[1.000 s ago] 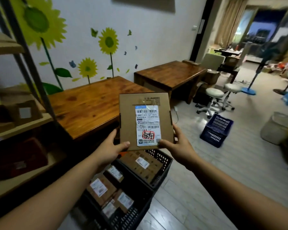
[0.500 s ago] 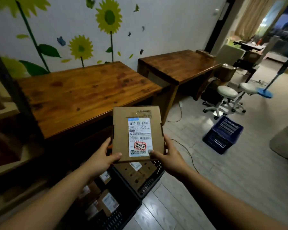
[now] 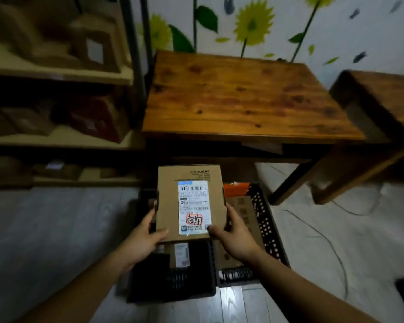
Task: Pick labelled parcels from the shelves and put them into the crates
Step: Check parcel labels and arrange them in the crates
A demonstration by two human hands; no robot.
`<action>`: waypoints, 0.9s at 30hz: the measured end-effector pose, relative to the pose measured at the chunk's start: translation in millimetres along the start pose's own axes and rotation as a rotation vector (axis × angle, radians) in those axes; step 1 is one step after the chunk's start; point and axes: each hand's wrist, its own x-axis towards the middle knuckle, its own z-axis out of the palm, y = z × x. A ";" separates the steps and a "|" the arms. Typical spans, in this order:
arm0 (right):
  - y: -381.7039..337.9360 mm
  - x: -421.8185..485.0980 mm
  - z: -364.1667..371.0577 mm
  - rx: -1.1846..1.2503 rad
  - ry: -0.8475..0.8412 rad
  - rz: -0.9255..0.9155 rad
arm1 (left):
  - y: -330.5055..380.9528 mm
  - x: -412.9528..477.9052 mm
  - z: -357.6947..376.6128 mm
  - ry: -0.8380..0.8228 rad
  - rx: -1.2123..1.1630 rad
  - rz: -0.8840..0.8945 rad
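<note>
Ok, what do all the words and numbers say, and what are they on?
Nothing here reads clearly.
Brand line printed on the parcel: too blurred.
White label on the parcel: barcodes and rows of digits, too small.
Red patch on that label: two handwritten black characters, unclear.
Small label in the crate below: blurred.
Pale label on a shelf box: just a blur.

shelf parcels point(image 3: 91, 48) blurred; label point(image 3: 193, 207) print too small to read.

Bare left grip point(image 3: 142, 241), bare right grip point(image 3: 236, 240) — forearms point(image 3: 75, 291) bare too.
</note>
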 end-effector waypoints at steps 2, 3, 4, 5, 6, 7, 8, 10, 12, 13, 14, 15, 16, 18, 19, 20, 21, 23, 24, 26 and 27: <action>38.2 24.9 13.9 -0.026 -0.032 0.018 | -34.9 19.1 6.9 0.053 0.004 -0.013; 58.5 35.8 22.9 -0.042 -0.048 0.035 | -53.3 30.1 10.1 0.068 0.014 -0.019; 75.9 42.5 32.1 -0.057 -0.056 0.047 | -73.1 43.0 12.4 0.074 0.029 -0.027; 94.9 51.2 42.1 -0.079 -0.050 0.065 | -94.5 58.3 13.6 0.076 0.052 -0.034; 114.4 61.3 51.6 -0.103 -0.053 0.063 | -117.4 75.6 14.3 0.087 0.075 -0.037; 135.8 72.3 62.1 -0.143 -0.067 0.075 | -140.7 92.4 15.6 0.096 0.102 -0.050; 156.6 83.7 74.1 -0.183 -0.076 0.063 | -164.5 109.2 17.0 0.104 0.128 -0.065; 195.3 107.1 97.3 -0.323 -0.070 0.068 | -207.9 141.1 20.4 0.114 0.183 -0.090; 240.2 131.2 123.7 -0.438 -0.101 0.091 | -254.1 172.4 21.9 0.125 0.263 -0.098; 252.0 140.2 130.9 -0.467 -0.119 0.092 | -268.1 184.9 20.2 0.132 0.292 -0.098; 282.7 150.1 145.9 -0.483 -0.129 0.083 | -300.5 204.5 23.2 0.122 0.312 -0.108; 304.3 155.5 155.9 -0.502 -0.135 0.067 | -324.2 218.7 23.6 0.113 0.331 -0.124; 308.8 158.6 156.7 -0.521 -0.148 0.065 | -328.3 224.1 21.0 0.103 0.347 -0.137; 340.1 165.3 171.3 -0.565 -0.180 0.058 | -360.9 242.7 26.2 0.070 0.420 -0.155; 355.9 170.9 179.1 -0.598 -0.206 0.066 | -373.5 251.7 28.4 0.048 0.468 -0.149; 367.7 178.7 184.3 -0.630 -0.223 0.084 | -383.3 263.8 29.6 0.045 0.481 -0.139; 377.3 184.9 188.5 -0.663 -0.237 0.103 | -391.4 273.8 31.4 0.050 0.507 -0.126; 387.6 187.9 193.6 -0.717 -0.261 0.107 | -404.5 284.8 34.0 0.076 0.579 -0.081; 388.4 186.1 194.6 -0.729 -0.271 0.101 | -408.2 285.9 33.7 0.095 0.599 -0.059; 384.9 181.8 194.5 -0.733 -0.292 0.124 | -416.4 285.3 29.5 0.104 0.608 -0.068; 382.2 179.0 194.3 -0.740 -0.305 0.145 | -417.7 282.5 27.7 0.084 0.601 -0.087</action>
